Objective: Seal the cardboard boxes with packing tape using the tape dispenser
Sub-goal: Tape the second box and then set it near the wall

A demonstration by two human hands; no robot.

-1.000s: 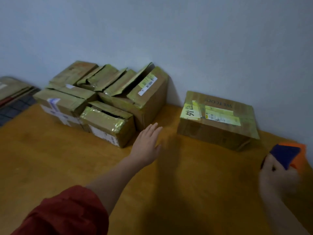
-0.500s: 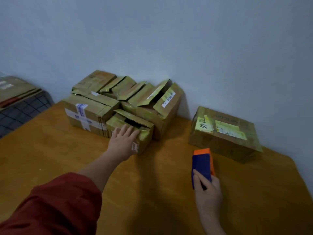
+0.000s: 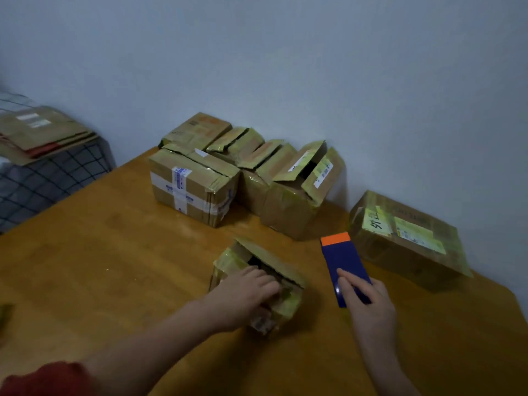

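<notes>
Cardboard everywhere on this wooden worktop (image 3: 114,267). Landmark is the small box (image 3: 274,261), nearest the person, w/ its top flaps up and yellowish tape on the corners. The left hand (image 3: 245,295), w/ a red sleeve (image 3: 48,378) behind it, is on that box. Its fingers curl over the near top edge, grip clamped on the box, tips lost in the dark opening. It's blurred there, so can't say what's inside.

Just right of the small box, not touching it, is the tape dispenser (image 3: 341,258), a blue slab w/ an orange far end. The right hand (image 3: 368,307) has its grip closed round the near end, one finger laid straight along the top. Roll & blade are hidden from this angle. Can't tell if it sits on the worktop or hangs just above.

Beyond the small box, against the wall (image 3: 285,67), there's a cluster. A taped box (image 3: 191,187) w/ white-blue crossed strips is beyond-left. An open-flapped box (image 3: 297,201) is straight beyond, w/ a barcode label on a raised flap. More boxes sit behind those, packed too tight to count.

Beyond-right of the small box, apart from the cluster, is a wide box (image 3: 405,241) w/ yellow labels, print too small to read. Far left of the small box, off the worktop, flattened cardboard (image 3: 43,135) lies on a checked cloth (image 3: 51,172), partly cut off at the edge of view. Something green (image 3: 4,312) at the left edge is cropped, can't ID.
</notes>
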